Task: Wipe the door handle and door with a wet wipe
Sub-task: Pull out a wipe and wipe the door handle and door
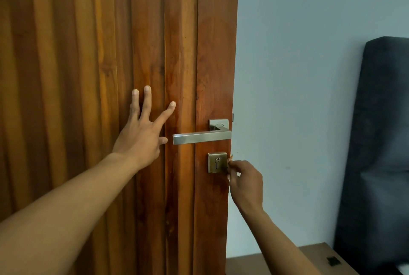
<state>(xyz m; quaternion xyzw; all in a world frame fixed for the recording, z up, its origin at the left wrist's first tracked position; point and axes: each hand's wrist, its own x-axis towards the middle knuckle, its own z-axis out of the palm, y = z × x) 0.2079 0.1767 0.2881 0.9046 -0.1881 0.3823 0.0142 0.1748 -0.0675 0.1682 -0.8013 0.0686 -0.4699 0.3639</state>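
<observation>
A brown wooden door [88,53] with vertical grooves fills the left and middle of the view. Its brushed metal lever handle [201,137] sticks out leftward from a square plate near the door's right edge. Below it is a square keyhole plate [217,162]. My left hand [141,133] lies flat on the door just left of the handle's tip, fingers spread. My right hand [245,181] is at the door's edge beside the keyhole plate, fingers curled round a small pale piece that looks like the wet wipe [230,159], mostly hidden in the fingers.
A pale blue wall [298,75] lies right of the door edge. A dark grey upholstered panel [380,141] stands at the far right. A brown wooden surface [314,252] with a small dark fitting sits low at the right, under my right forearm.
</observation>
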